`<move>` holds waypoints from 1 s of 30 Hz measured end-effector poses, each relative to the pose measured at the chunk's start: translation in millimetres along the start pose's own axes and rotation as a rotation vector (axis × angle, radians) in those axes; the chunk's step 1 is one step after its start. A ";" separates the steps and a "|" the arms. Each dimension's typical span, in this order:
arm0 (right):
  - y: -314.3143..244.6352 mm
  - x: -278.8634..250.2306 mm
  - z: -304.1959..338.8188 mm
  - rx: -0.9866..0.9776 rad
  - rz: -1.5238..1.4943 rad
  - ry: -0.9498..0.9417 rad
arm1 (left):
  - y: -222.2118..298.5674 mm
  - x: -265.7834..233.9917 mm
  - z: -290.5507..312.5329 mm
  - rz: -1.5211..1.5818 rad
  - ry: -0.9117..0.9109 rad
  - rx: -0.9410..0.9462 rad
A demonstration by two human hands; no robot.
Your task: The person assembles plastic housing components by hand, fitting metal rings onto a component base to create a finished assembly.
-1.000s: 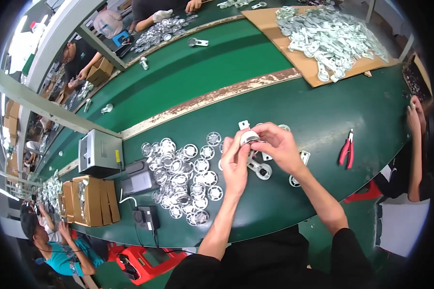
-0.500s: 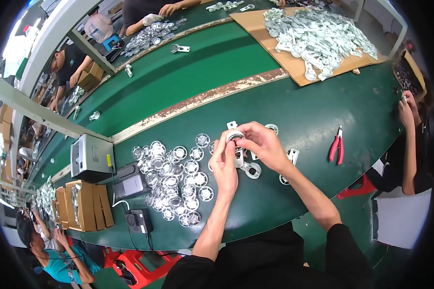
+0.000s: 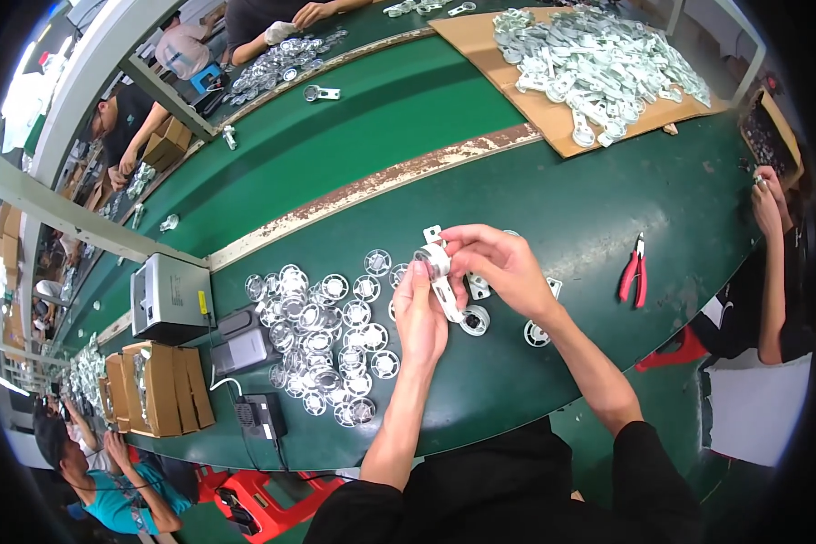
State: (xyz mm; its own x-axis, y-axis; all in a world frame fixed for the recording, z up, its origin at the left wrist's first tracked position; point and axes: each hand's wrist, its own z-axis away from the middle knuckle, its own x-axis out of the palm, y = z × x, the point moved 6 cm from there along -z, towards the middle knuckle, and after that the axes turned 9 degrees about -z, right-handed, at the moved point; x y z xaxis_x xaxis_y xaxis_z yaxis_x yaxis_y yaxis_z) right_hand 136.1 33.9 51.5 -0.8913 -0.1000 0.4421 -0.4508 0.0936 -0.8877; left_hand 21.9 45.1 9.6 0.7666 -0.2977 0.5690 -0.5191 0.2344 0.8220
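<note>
My left hand (image 3: 421,317) is closed on a white plastic part (image 3: 445,297) with a round, clear-looking head and a flat handle. The head is tilted up between thumb and fingers, and the handle points down toward me. My right hand (image 3: 501,272) is closed on the head's right side, its thumb and fingertips against the rim; some fingers are hidden behind. Just below lies another white round-headed part (image 3: 473,320) on the green table. To the left spreads a loose pile of clear spoked discs (image 3: 317,340). A further white part (image 3: 537,334) rests beneath my right forearm.
Red-handled cutters (image 3: 635,276) lie to the right. Many white parts (image 3: 598,77) are heaped on cardboard at the far right. A green conveyor belt (image 3: 372,122) carries a few parts. A grey metal box (image 3: 170,297) and cardboard cartons (image 3: 166,388) stand left. Co-workers sit around.
My hands have turned the part, so its handle now shows below the head. My right thumb has come off the head's front. Parts on the belt have slid slightly left.
</note>
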 end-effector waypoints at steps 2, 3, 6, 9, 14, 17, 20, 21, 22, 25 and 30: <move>0.8 -7.9 0.1 -0.040 0.140 0.075 | 4.7 9.1 2.7 -0.151 0.123 0.066; 2.0 -11.1 1.6 0.010 0.167 0.139 | 1.6 7.6 4.7 -0.338 0.129 0.062; -8.2 -16.1 5.0 -0.047 0.475 0.373 | 13.9 30.7 17.5 -0.946 0.026 0.331; -20.7 -18.4 8.1 -0.216 0.713 0.481 | 13.3 41.8 21.9 -0.986 -0.061 0.387; -3.1 -16.9 5.8 0.008 0.455 0.351 | 17.0 16.9 18.8 -0.597 -0.007 0.224; 19.6 0.8 7.1 0.197 0.311 0.223 | 25.2 16.3 19.5 -0.677 0.170 0.419; 29.6 29.3 18.4 0.069 0.113 0.341 | 16.5 21.8 22.2 -0.403 0.128 0.240; 33.4 26.3 20.0 0.105 0.138 0.233 | 18.4 29.1 25.6 -0.282 0.129 0.178; 33.3 27.7 21.4 0.051 0.161 0.190 | 20.3 29.6 27.9 -0.293 0.222 0.228; 34.8 28.3 22.3 -0.052 0.210 0.168 | 20.6 22.0 34.2 -0.464 0.283 0.317; 18.6 34.8 25.6 -0.157 0.224 0.169 | 25.7 28.8 36.1 -0.538 0.313 0.395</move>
State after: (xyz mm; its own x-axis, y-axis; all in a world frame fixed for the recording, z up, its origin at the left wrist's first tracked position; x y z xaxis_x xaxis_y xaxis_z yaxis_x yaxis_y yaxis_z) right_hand 97.9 6.8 47.0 -0.9587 0.1047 0.2643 -0.2322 0.2479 -0.9406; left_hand 17.0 9.1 48.0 0.9949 0.0148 0.0996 -0.0932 -0.2383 0.9667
